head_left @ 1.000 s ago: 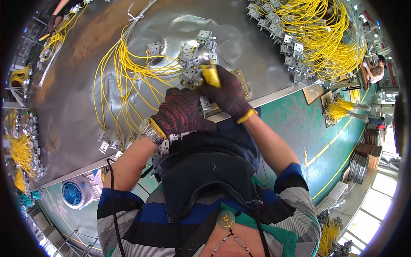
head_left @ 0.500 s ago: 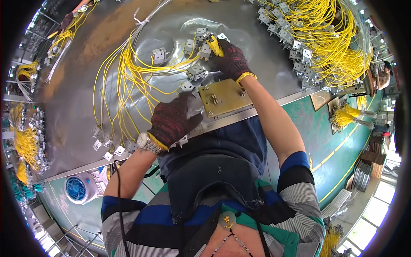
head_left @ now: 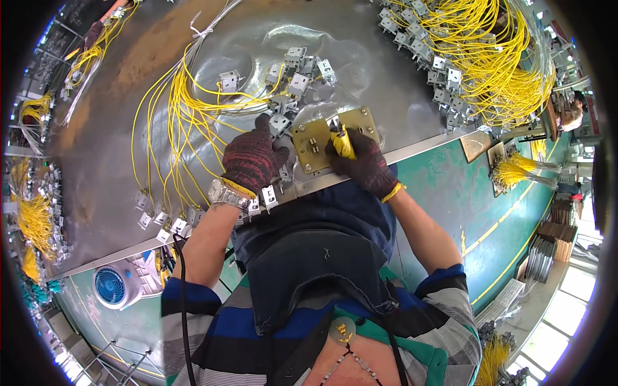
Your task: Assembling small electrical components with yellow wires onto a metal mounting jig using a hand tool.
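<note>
While our gloved right hand (head_left: 360, 159) grips a yellow-handled tool (head_left: 343, 143) against the brass plate (head_left: 331, 138) at the metal surface's (head_left: 386, 83) near edge, our left hand (head_left: 252, 157) rests curled beside the plate, on small grey connectors (head_left: 278, 123) with yellow wires (head_left: 174, 122).

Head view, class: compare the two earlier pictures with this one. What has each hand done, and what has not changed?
The right hand came back from the bracket cluster to the brass plate, yellow-handled tool now at the plate's middle. The left hand moved up beside the plate's left edge, near the small brackets there. Unchanged: the yellow wires lie spread on the metal table, and the blue fan sits below.
</note>
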`<move>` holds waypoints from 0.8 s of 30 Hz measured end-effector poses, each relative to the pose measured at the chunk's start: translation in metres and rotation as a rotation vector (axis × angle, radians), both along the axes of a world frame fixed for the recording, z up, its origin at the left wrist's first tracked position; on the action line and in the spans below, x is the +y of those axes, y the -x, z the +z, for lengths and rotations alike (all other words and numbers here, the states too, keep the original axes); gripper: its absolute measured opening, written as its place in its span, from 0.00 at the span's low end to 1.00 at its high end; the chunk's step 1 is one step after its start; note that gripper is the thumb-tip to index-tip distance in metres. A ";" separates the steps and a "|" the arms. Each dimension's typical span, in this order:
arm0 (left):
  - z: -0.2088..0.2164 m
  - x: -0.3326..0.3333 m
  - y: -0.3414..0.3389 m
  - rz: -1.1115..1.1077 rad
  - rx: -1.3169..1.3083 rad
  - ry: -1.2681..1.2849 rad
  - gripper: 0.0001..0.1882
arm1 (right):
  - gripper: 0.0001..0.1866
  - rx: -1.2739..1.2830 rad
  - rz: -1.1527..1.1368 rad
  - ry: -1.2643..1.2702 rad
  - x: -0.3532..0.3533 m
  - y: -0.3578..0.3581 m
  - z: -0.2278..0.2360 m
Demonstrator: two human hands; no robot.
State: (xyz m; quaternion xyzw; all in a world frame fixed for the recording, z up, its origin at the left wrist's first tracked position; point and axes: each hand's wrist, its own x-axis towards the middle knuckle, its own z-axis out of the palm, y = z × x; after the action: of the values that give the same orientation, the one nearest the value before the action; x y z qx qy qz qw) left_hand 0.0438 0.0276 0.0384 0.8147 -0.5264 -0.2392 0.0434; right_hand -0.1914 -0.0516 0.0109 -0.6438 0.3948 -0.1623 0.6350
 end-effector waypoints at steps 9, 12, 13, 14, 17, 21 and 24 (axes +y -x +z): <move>-0.015 0.007 -0.001 -0.047 0.074 0.247 0.38 | 0.21 -0.056 -0.075 -0.098 0.010 -0.030 0.003; -0.025 0.013 -0.001 -0.057 0.071 0.356 0.37 | 0.22 -0.072 -0.068 -0.126 0.008 -0.030 0.004; -0.026 0.014 -0.001 -0.060 0.068 0.385 0.37 | 0.22 -0.079 -0.073 -0.131 0.009 -0.031 0.004; -0.026 0.013 0.000 -0.081 0.109 0.397 0.37 | 0.22 -0.087 -0.078 -0.136 0.009 -0.031 0.003; -0.015 0.012 0.012 -0.126 0.252 0.370 0.41 | 0.22 -0.278 0.007 -0.205 0.004 -0.025 -0.003; -0.004 0.006 0.023 -0.274 0.250 0.222 0.50 | 0.20 -0.262 -0.165 0.001 0.003 -0.021 -0.013; -0.002 0.001 0.027 -0.397 0.158 0.182 0.52 | 0.20 -0.009 -0.129 -0.035 0.001 -0.014 0.013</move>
State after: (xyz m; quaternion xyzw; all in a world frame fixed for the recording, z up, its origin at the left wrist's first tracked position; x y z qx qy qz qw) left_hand 0.0166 0.0289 0.0366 0.6667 -0.6907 -0.2577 0.1097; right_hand -0.1776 -0.0510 0.0237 -0.6051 0.4354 -0.1989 0.6362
